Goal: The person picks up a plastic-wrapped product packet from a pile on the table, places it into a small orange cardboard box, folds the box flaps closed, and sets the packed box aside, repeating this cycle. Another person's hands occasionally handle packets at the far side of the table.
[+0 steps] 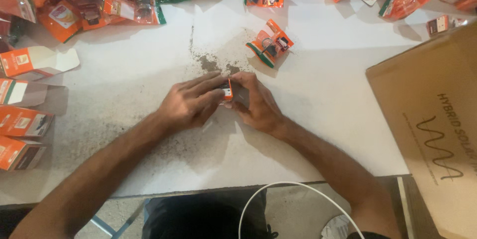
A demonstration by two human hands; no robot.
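Note:
My left hand (191, 102) and my right hand (258, 104) meet over the middle of the white table (323, 95). Between their fingertips they pinch a small orange box (227, 90), which rests on the tabletop. Most of the box is hidden by my fingers; only its orange edge and a dark and white face show. Just beyond my right hand lies an orange plastic packet (271, 45) holding a small dark item.
Several orange packets (124, 5) are strewn along the far edge. Orange and white cartons (22, 120) stand in a row at the left. A large brown cardboard box (432, 120) fills the right side. A white cable (298, 189) loops below the near edge.

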